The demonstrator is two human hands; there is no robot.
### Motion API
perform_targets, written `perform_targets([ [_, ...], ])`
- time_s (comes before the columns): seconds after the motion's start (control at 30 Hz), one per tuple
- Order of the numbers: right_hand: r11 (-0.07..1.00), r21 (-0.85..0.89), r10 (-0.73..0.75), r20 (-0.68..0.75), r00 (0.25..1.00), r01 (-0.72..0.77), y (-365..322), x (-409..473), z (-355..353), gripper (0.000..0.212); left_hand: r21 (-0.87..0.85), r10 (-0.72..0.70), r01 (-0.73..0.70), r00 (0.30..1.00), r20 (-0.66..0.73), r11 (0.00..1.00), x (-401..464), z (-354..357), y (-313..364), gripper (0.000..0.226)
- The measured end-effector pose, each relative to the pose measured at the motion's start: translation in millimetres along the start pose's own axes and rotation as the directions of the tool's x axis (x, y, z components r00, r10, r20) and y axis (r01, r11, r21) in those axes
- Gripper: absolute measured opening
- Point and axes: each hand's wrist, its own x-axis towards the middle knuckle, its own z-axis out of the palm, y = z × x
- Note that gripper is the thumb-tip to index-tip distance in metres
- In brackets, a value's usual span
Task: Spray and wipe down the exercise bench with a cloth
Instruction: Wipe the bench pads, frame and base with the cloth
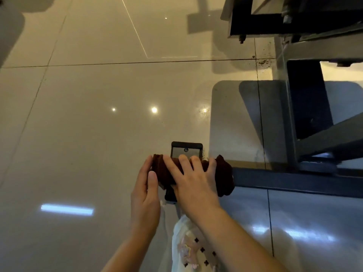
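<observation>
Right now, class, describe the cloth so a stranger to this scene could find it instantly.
Start at the dark metal bench frame on the glossy tiled floor. Follow its low bar leftward to its end, where both hands meet. The cloth is the dark brown fabric draped over that end, under the right hand: the only soft thing there.

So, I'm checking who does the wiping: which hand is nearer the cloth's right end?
Right. The right hand lies on top of the brown cloth; the left hand is at its left end.

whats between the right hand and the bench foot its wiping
The dark brown cloth lies between the right hand and the bench foot, draped over the bar, in the head view.
</observation>
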Motion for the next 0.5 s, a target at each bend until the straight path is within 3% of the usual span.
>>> perform_targets([
  [0.17,0.998,0.055,-0.033,0.059,0.998,0.03,4,13,-11,0.065,0.11,0.05,-0.055,0.998,0.049,0.992,3,-1,0,0.028],
  [0.33,0.996,0.075,0.044,0.071,0.997,-0.05,29,1,-16,0.065,0.293,0.106,-0.153,0.98,0.17,0.944,5,-5,-5,0.047],
  [0.5,0.988,0.021,0.156,-0.112,0.981,-0.155,80,-35,-12,0.066,0.297,0.108,-0.144,0.985,0.135,0.944,2,4,-5,0.047],
])
